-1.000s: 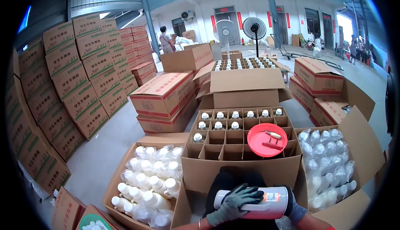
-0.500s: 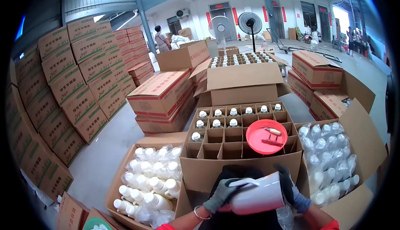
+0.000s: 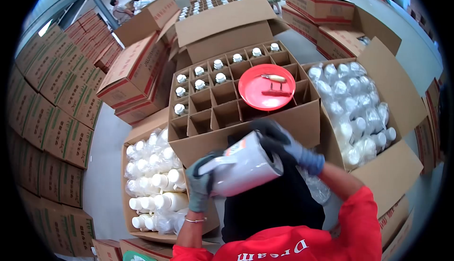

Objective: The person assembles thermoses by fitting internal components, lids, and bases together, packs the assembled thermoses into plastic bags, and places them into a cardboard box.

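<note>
A white cylindrical jug (image 3: 248, 166) with a side handle lies tilted above my lap, its open end toward the right. My left hand (image 3: 201, 180), in a grey glove, is closed around the handle side of the jug. At the open end, my right hand (image 3: 279, 143) in a dark grey glove grips the rim; its fingertips are partly hidden and blurred. Beyond the hands stands a divided carton (image 3: 246, 124) with several white-capped bottles (image 3: 218, 65) in its compartments. On the dividers rests a red plate (image 3: 255, 98) with a red-handled tool and a light-coloured piece on it.
To the left, an open carton (image 3: 126, 166) holds white jugs, some in plastic wrap. Another open carton (image 3: 399, 152) on the right holds plastic-wrapped white items. Closed cartons (image 3: 130, 67) and tall carton stacks (image 3: 52, 114) stand at the left. A person (image 3: 121, 11) is far back.
The view has tipped downward and turned. The jug has swung so its open end shows more toward me, with my right hand now over its rim.
</note>
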Motion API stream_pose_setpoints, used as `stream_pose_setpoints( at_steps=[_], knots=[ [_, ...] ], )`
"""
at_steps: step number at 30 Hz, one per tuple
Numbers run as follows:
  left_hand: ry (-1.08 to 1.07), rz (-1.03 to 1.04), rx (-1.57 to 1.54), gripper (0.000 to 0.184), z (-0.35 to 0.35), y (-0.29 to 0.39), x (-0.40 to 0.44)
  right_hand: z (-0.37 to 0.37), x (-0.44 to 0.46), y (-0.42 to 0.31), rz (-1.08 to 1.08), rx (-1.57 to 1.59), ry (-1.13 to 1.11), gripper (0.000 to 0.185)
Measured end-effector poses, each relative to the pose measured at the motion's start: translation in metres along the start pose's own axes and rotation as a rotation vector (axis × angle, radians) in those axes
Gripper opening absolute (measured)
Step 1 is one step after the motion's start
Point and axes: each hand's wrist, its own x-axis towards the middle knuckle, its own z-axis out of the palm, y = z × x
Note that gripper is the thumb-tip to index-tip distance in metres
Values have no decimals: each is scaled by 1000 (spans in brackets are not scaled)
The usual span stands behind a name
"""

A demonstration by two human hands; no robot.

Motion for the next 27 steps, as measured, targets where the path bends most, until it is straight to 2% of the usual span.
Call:
stream_pose_setpoints(
  at_steps=[2, 4, 6, 7, 8, 10, 11, 12, 13, 14, 16, 18, 20, 22, 23, 26, 27],
  knots=[
    [22, -98, 63, 25, -18, -9, 3, -31, 40, 24, -89, -160, 59, 46],
    [-42, 28, 311, 26, -33, -14, 2, -67, 80, 120, -201, -968, 120, 38],
    [38, -152, 141, 21, -35, -63, -14, -85, 124, 112, 338, -1089, -88, 36],
    [-54, -25, 326, 22, -35, -58, -13, -92, 135, 143, 412, -1219, -176, 37],
    [-65, -161, 256, 22, -38, -64, -13, -93, 140, 174, 485, -1345, -268, 38],
    [-126, 140, 513, 20, -40, -70, -12, -84, 149, 172, 419, -1404, -345, 31],
    [-141, 130, 535, 20, -40, -64, -7, -81, 150, 168, 348, -1408, -352, 34],
    [-131, 93, 485, 19, -41, -69, -7, -73, 145, 159, 72, -1261, -34, 36],
    [-123, 59, 433, 19, -42, -75, -7, -69, 147, 149, 250, -991, -11, 36],
    [-115, 31, 378, 20, -42, -80, -4, -62, 148, 109, 419, -720, 14, 35],
    [-126, -104, 249, 23, -41, -83, 0, -47, 122, 90, 380, 193, 17, 34],
    [-136, -186, 190, 26, -42, -96, 2, -27, 98, 43, 261, 328, -183, 37],
    [-170, -109, 240, 32, -39, -102, 5, -20, 83, -1, -203, -216, -379, 41],
    [-201, -33, 269, 33, -36, -100, 9, -9, 81, -6, -543, -505, -541, 56],
    [-215, -20, 264, 34, -36, -100, 9, -3, 78, 4, -579, -434, -612, 56],
    [-288, -102, 163, 31, -36, -99, 13, 2, 71, 13, -656, -288, -624, 55],
    [-338, -121, 146, 31, -34, -91, 15, 4, 66, 13, -620, -227, -655, 55]
  ],
)
